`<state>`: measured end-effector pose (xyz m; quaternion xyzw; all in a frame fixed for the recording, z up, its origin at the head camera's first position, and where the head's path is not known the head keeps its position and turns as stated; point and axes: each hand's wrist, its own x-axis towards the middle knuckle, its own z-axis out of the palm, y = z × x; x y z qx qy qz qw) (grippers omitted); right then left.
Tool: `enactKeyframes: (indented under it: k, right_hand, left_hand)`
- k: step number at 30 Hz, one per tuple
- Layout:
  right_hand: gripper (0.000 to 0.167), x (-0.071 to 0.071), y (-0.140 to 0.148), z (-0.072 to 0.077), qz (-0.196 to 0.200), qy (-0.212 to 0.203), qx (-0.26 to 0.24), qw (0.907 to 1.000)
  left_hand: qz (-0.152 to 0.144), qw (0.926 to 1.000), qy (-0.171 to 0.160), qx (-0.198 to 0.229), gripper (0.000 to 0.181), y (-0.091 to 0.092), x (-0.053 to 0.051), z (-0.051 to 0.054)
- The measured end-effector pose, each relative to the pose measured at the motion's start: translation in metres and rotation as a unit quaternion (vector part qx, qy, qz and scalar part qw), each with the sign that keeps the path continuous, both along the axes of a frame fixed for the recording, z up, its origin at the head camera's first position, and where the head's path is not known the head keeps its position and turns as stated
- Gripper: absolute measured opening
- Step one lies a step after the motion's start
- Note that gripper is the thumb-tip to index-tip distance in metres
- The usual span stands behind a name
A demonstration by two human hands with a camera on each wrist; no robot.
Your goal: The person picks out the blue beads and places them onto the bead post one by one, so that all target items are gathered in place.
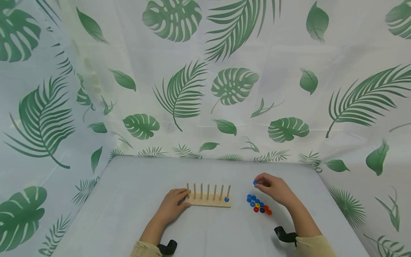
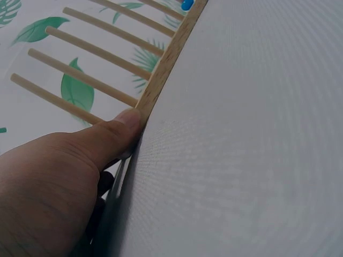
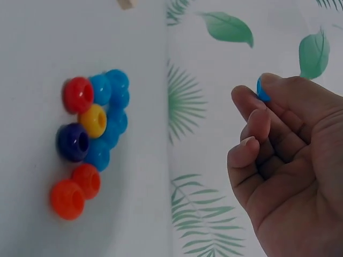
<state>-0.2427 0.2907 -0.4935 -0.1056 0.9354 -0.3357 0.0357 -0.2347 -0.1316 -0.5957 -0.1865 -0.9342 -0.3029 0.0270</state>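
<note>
A wooden peg rack (image 1: 208, 203) with a row of upright pegs stands on the table, a blue bead (image 1: 226, 200) low on its rightmost peg. My left hand (image 1: 171, 207) grips the rack's left end; in the left wrist view the thumb of my left hand (image 2: 64, 176) lies on the base edge (image 2: 169, 59). Between thumb and forefinger, my right hand (image 3: 295, 144) pinches a blue bead (image 3: 262, 90), raised behind the loose beads and right of the rack. The head view shows the right hand (image 1: 273, 187) apart from the rack.
Loose beads lie in a cluster right of the rack: several blue, a yellow bead (image 3: 93, 121), a dark blue bead (image 3: 73, 142), and red and orange ones (image 3: 67, 199). A leaf-patterned cloth (image 1: 231, 135) hangs behind the white table (image 1: 135, 178).
</note>
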Motion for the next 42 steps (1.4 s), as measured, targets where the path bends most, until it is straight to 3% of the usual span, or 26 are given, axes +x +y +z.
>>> enactKeyframes:
  k: [15,34,42]
  right_hand:
    - [0.022,0.004,-0.032,0.015,0.020,0.022,-0.060,0.9977]
    - [0.018,0.005,-0.071,0.009,0.055,-0.006,-0.117,0.9916]
    - [0.016,0.003,-0.081,0.003,0.041,-0.021,-0.109,0.9930]
  left_hand:
    - [0.002,1.0000,0.000,0.002,0.053,0.000,0.001,0.001]
    - [-0.006,0.9999,0.009,0.009,0.054,0.000,0.001,0.001]
    - [-0.007,0.9999,0.010,0.009,0.054,-0.001,0.001,0.000]
